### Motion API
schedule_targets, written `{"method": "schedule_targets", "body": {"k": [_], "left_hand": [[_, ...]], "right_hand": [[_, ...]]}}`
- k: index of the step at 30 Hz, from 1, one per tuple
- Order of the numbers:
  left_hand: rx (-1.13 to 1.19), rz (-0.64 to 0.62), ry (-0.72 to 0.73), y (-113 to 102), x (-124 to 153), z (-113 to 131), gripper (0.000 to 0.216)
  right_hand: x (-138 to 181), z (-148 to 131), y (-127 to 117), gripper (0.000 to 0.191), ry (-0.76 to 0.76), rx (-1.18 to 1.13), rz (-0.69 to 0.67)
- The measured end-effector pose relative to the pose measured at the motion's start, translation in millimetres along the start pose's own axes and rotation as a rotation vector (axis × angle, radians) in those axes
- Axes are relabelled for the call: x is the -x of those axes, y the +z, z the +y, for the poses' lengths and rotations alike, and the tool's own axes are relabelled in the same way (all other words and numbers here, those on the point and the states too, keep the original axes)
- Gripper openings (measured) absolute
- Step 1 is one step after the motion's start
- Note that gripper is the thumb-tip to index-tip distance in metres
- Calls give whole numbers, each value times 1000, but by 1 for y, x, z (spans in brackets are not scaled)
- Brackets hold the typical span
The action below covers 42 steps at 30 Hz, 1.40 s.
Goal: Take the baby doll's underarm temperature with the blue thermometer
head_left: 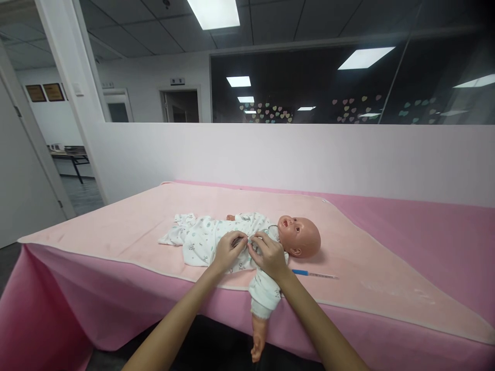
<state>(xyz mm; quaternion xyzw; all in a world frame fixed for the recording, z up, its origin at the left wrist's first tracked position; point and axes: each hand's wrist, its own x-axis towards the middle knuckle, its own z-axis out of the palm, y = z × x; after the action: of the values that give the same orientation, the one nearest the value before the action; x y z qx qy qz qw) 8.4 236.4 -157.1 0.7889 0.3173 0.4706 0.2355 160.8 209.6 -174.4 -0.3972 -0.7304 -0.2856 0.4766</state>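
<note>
A baby doll lies on its back on a light pink blanket, head to the right. It wears a white patterned romper. One doll arm hangs over the table's front edge. My left hand and my right hand rest on the doll's chest. Both have their fingers pinched on the romper's front opening, close together.
A thin thermometer with a blue end lies on the blanket just right of my right wrist. The blanket covers a darker pink tablecloth. A pale partition wall runs behind the table. An open doorway is at the left.
</note>
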Motion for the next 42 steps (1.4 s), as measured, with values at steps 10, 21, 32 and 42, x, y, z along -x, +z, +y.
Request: {"method": "schedule_targets", "body": {"k": [10, 21, 32, 42], "left_hand": [[100, 59, -47, 2, 2, -2, 25], [68, 81, 55, 2, 2, -3, 21], [16, 372, 100, -1, 8, -4, 19], [-31, 522, -39, -11, 10, -9, 16]], "right_hand": [[2, 3, 1, 16, -5, 5, -45], [0, 1, -1, 16, 25, -18, -53], [-8, -1, 2, 21, -238, 128, -103], [-30, -28, 38, 9, -263, 26, -194]]}}
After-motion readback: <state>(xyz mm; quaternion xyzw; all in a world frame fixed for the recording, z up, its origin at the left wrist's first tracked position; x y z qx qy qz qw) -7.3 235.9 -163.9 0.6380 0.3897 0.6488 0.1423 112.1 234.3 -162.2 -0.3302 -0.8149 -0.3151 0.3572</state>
